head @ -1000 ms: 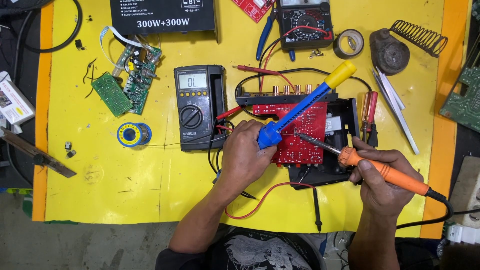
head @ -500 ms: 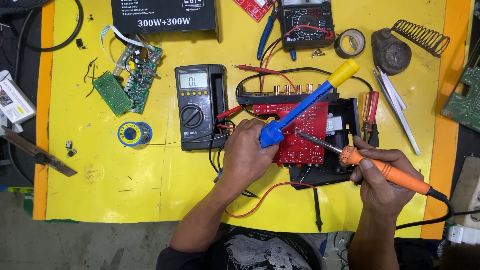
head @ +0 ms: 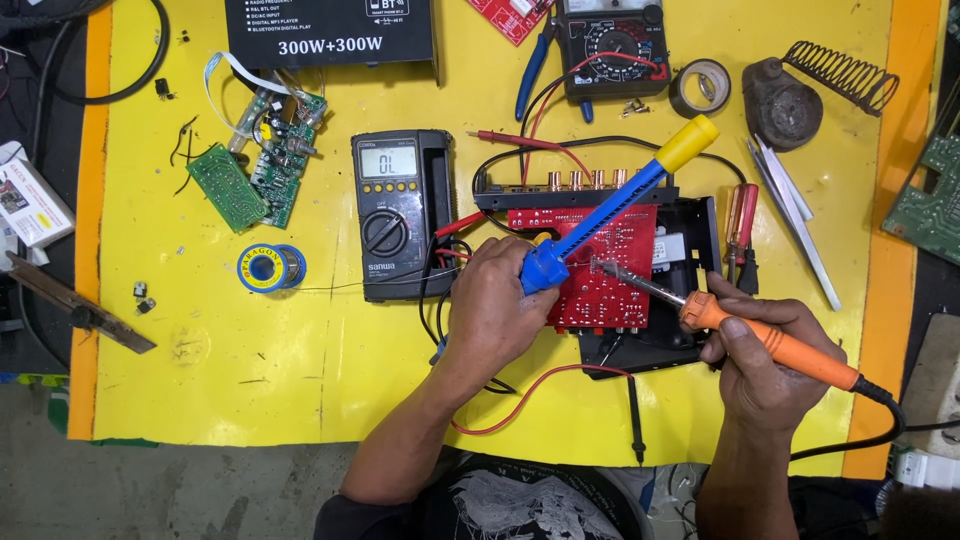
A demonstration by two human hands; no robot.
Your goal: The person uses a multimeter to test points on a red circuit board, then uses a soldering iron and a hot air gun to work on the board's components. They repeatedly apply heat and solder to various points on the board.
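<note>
Hands (head: 500,310) angle pump (head: 610,210) and iron (head: 770,345) over red board (head: 600,270)

I read this as an electronics repair workshop. The bench has a yellow work mat (head: 300,400) with two multimeters, one digital (head: 402,213) and one analogue (head: 610,45). Loose green circuit boards (head: 250,175), a solder spool (head: 270,268), a roll of tape (head: 700,87), tweezers (head: 795,215), pliers (head: 533,70) and a coiled iron stand (head: 810,90) lie around an opened red amplifier board (head: 600,270).
</note>
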